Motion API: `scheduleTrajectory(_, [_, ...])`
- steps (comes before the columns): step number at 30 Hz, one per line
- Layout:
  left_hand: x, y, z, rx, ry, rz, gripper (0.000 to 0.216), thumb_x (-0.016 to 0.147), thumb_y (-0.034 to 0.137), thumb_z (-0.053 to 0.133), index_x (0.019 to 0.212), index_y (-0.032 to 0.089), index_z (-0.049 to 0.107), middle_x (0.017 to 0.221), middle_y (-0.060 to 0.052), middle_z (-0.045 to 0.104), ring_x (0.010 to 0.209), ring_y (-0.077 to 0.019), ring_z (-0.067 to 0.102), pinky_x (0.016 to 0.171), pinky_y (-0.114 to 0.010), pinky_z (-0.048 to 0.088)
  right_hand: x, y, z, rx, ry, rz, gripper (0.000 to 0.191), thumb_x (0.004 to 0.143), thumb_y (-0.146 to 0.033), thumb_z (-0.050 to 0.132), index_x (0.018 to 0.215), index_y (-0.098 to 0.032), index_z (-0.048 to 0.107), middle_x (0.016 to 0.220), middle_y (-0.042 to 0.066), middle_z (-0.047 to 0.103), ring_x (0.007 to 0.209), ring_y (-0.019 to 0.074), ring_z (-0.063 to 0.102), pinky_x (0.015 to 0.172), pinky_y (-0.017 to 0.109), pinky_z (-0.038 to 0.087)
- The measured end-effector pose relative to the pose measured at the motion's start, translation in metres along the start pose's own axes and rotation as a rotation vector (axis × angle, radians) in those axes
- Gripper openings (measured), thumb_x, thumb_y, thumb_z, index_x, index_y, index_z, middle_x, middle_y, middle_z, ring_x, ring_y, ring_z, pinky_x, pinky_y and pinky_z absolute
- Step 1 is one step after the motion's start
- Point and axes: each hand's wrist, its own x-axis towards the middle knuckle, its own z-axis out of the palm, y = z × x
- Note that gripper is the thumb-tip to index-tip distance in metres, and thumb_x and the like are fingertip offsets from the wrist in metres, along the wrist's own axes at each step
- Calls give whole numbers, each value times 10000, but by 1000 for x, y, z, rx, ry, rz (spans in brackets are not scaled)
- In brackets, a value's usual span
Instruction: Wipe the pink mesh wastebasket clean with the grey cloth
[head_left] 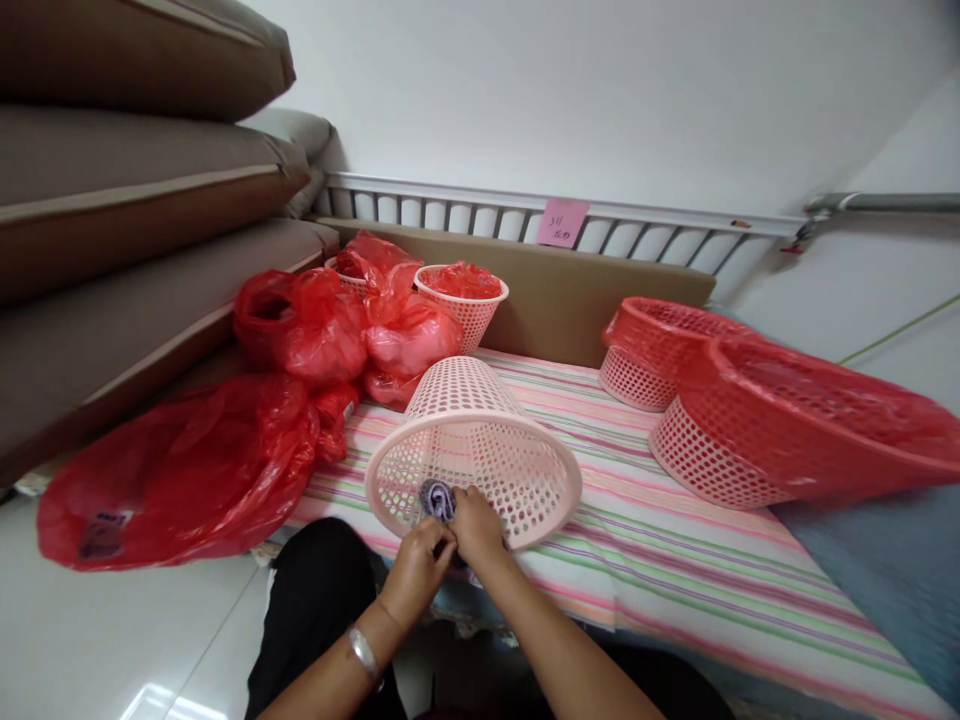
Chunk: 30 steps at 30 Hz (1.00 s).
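Observation:
A pale pink perforated plastic basket [469, 425] lies on its side with its mouth facing me. At the lower rim of that mouth is a small rolled bundle of purple and grey patterned cloth [437, 500]. My right hand [478, 525] has closed fingers around the right side of the bundle, partly inside the basket's mouth. Just below it, my left hand [420, 567], with a silver bracelet at the wrist, pinches the cloth's near edge. Most of the cloth between my hands is covered by my fingers.
Left stand several tied red plastic bags [326, 325] and a flat red bag [187, 470]. Behind is a basket lined with red plastic [476, 315]. Two red-lined baskets [705, 450] [630, 375] stand right on the striped sheet [652, 560]. Stacked cushions [150, 170] rise at left.

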Motion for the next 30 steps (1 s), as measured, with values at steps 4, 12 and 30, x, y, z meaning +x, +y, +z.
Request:
scheduleTrajectory(4, [3,1,2,49,-17,-7,158,720,30,496,675,178,530,685,-19,583,663,-164,570,629,-262,454,-1,0,-1,-8,1,2,338,905,-171,364,1141,-213,602,1048,120,627,955,237,619,743,316,431])
scheduleTrajectory(12, [0,5,2,119,18,-55,151,713,59,437,682,206,452,662,-9,528,638,-172,544,605,-272,421,-2,2,1,16,34,-12,339,871,-167,392,1134,-207,603,1046,122,625,962,258,610,751,337,431])
scheduleTrajectory(30, [-131,-48,-163,330,357,-559,440,729,516,586,1047,214,630,802,-36,733,672,-229,697,656,-335,561,1,8,0,121,19,-23,400,707,-189,534,1099,-200,615,1047,117,632,964,278,603,732,333,426])
